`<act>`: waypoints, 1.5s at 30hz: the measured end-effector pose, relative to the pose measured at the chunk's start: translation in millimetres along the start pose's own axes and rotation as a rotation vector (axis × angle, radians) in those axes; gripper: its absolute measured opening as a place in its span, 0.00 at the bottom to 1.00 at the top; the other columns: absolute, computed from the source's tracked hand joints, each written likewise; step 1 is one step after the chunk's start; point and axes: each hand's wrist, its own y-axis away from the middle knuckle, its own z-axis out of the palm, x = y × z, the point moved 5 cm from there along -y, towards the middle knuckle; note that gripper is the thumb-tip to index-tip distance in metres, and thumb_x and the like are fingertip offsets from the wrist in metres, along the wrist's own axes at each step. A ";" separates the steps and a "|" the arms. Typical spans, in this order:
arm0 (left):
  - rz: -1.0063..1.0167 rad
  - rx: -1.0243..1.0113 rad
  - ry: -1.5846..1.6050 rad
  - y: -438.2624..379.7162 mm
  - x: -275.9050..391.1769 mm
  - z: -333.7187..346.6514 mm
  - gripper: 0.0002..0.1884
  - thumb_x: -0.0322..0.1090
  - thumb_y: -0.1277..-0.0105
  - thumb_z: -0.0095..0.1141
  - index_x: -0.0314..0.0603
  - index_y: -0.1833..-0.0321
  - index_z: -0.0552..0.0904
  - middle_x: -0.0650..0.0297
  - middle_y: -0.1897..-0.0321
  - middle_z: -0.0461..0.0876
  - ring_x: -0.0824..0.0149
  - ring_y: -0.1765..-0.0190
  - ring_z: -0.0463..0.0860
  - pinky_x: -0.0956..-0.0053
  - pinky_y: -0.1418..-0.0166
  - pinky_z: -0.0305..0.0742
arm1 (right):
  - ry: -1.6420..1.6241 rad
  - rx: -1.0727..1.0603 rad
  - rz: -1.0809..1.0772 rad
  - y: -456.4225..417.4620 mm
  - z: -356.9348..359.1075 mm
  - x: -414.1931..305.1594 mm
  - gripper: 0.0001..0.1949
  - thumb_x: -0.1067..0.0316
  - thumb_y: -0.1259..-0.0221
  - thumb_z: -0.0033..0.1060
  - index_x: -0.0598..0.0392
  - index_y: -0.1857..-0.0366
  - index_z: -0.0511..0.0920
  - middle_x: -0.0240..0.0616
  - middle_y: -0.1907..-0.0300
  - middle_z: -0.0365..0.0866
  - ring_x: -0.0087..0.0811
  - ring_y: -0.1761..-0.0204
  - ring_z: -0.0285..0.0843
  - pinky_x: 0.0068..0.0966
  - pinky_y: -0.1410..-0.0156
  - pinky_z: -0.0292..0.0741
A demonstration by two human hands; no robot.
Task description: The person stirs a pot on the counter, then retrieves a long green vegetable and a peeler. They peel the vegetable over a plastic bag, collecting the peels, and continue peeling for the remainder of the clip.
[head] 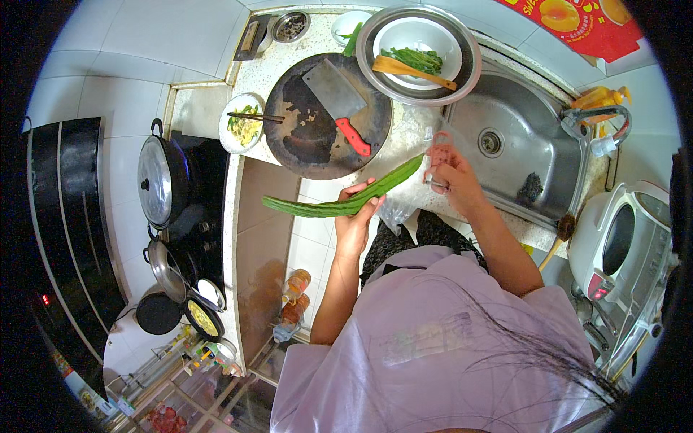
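My left hand holds a long green ridged gourd around its middle, in front of the counter. The gourd's far end points up and right, close to my right hand. That hand grips a red-handled peeler, partly hidden by the fingers and blurred. Beyond the gourd lies a round dark cutting board with a cleaver on it, its red handle towards me. Under my right hand, a clear plastic bag hangs over the counter's edge.
A steel basin holds a white bowl with greens and a wooden spatula. The sink is at right. A bowl of food with chopsticks stands left of the board; a lidded pan is on the stove. A rice cooker stands far right.
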 end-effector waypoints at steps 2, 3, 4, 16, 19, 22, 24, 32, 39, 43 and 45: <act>0.015 -0.010 0.005 0.5 -1.5 2.9 0.19 0.16 0.35 0.53 0.37 0.43 0.68 0.47 0.34 0.69 0.54 0.34 0.74 0.55 0.30 0.73 | -0.009 0.044 -0.044 -5.7 -7.4 5.4 0.20 0.76 0.45 0.53 0.55 0.46 0.73 0.26 0.68 0.70 0.20 0.70 0.66 0.19 0.64 0.67; 0.027 -0.014 0.006 -0.3 -3.3 3.1 0.19 0.16 0.35 0.53 0.37 0.43 0.68 0.47 0.34 0.69 0.54 0.34 0.74 0.55 0.30 0.73 | -0.014 0.067 -0.057 -8.7 -6.4 6.3 0.20 0.77 0.46 0.52 0.55 0.46 0.73 0.26 0.68 0.70 0.20 0.70 0.65 0.19 0.63 0.67; 0.039 -0.018 0.008 -1.3 -6.1 2.1 0.19 0.16 0.35 0.53 0.37 0.44 0.68 0.47 0.34 0.69 0.54 0.34 0.74 0.55 0.29 0.73 | -0.004 0.053 -0.083 -13.8 -6.9 6.5 0.20 0.77 0.47 0.52 0.55 0.46 0.72 0.27 0.68 0.70 0.21 0.70 0.66 0.20 0.62 0.68; 0.019 0.053 -0.064 1.5 -22.7 5.1 0.17 0.19 0.34 0.55 0.35 0.46 0.65 0.45 0.35 0.69 0.55 0.35 0.75 0.58 0.30 0.74 | 0.030 0.064 0.040 -13.4 4.1 35.0 0.11 0.74 0.42 0.66 0.57 0.56 0.78 0.30 0.64 0.81 0.21 0.65 0.77 0.21 0.59 0.73; 0.017 0.051 -0.051 1.5 -24.8 8.5 0.16 0.21 0.32 0.54 0.35 0.46 0.65 0.46 0.37 0.71 0.56 0.36 0.75 0.58 0.31 0.75 | 0.094 0.065 -0.031 -8.8 19.8 45.3 0.08 0.70 0.42 0.72 0.56 0.62 0.81 0.29 0.64 0.84 0.20 0.65 0.79 0.20 0.60 0.73; 0.024 0.059 -0.047 1.2 -23.0 14.3 0.16 0.22 0.32 0.55 0.35 0.46 0.65 0.46 0.39 0.73 0.57 0.36 0.76 0.58 0.33 0.77 | 0.131 0.073 -0.146 -17.3 19.1 66.5 0.06 0.69 0.41 0.71 0.53 0.63 0.82 0.28 0.65 0.85 0.19 0.64 0.79 0.21 0.59 0.74; 0.011 0.091 -0.023 2.8 -20.1 15.4 0.16 0.21 0.32 0.55 0.33 0.47 0.65 0.46 0.39 0.73 0.58 0.37 0.76 0.62 0.35 0.78 | 0.163 0.133 -0.154 -24.2 10.9 69.3 0.07 0.67 0.41 0.71 0.54 0.63 0.82 0.28 0.68 0.85 0.19 0.66 0.78 0.21 0.58 0.74; -0.014 0.119 -0.006 10.8 -15.8 2.9 0.14 0.19 0.32 0.54 0.36 0.47 0.67 0.45 0.39 0.72 0.55 0.37 0.76 0.57 0.33 0.77 | 0.486 0.492 -0.189 -60.4 -75.7 65.9 0.11 0.65 0.44 0.72 0.60 0.65 0.82 0.32 0.68 0.85 0.21 0.69 0.78 0.22 0.63 0.74; 0.072 0.064 -0.120 8.2 -23.6 -5.0 0.16 0.17 0.35 0.55 0.35 0.48 0.67 0.45 0.38 0.72 0.56 0.36 0.75 0.58 0.32 0.75 | 0.242 0.293 -0.142 -42.1 -40.1 54.6 0.08 0.66 0.42 0.70 0.57 0.65 0.82 0.32 0.71 0.83 0.19 0.75 0.75 0.19 0.71 0.71; 0.072 0.039 -0.266 1.2 -31.9 5.0 0.17 0.17 0.36 0.56 0.35 0.48 0.68 0.45 0.38 0.72 0.57 0.37 0.75 0.61 0.32 0.74 | 0.190 0.128 -0.073 -25.3 7.3 68.1 0.06 0.68 0.40 0.68 0.57 0.65 0.81 0.31 0.72 0.83 0.18 0.77 0.75 0.17 0.73 0.71; 0.059 0.048 -0.335 -1.1 -32.9 8.2 0.17 0.17 0.36 0.56 0.35 0.48 0.68 0.45 0.38 0.72 0.57 0.37 0.76 0.61 0.32 0.74 | 0.223 0.139 -0.075 -26.8 6.3 70.1 0.05 0.68 0.39 0.67 0.57 0.65 0.81 0.30 0.73 0.82 0.18 0.77 0.75 0.17 0.74 0.71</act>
